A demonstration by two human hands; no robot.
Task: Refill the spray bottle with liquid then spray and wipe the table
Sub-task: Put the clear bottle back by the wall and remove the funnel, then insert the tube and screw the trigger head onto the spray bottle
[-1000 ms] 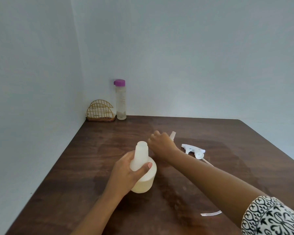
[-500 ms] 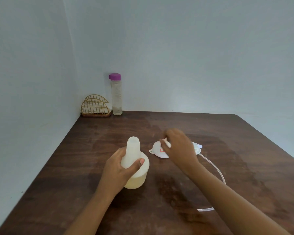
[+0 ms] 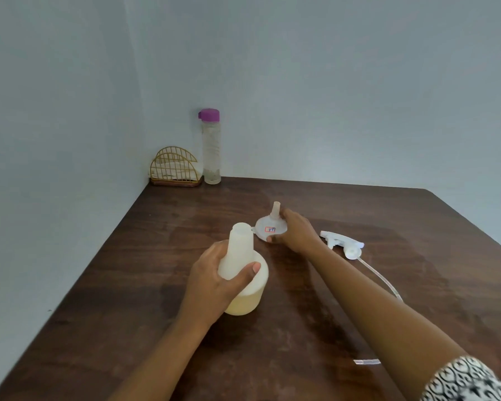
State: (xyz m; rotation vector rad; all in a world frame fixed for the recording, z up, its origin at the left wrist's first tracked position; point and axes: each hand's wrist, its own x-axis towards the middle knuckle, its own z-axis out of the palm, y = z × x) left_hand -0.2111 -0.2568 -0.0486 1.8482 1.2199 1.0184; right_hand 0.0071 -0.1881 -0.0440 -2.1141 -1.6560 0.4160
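Note:
A white translucent spray bottle (image 3: 245,282) stands upright on the dark wooden table (image 3: 272,357), its neck open and pale yellowish liquid in its lower part. My left hand (image 3: 214,282) grips it round the shoulder below the neck. Just behind it a white funnel (image 3: 268,227) lies upside down with its spout pointing up and a small red sticker on its cone. My right hand (image 3: 294,234) holds the funnel, fingers at the spout and thumb at the rim. The white trigger spray head (image 3: 343,246) lies on the table to the right, its clear tube trailing toward me.
A tall clear bottle with a purple cap (image 3: 211,146) stands in the far left corner against the wall. Beside it is a gold wire holder (image 3: 175,169) with white cloths or napkins in it. Walls close off the table's left and far sides.
My right hand lifted the funnel toward me half a second ago, then brought it back down behind the bottle with its spout up. My left hand kept its hold on the bottle.

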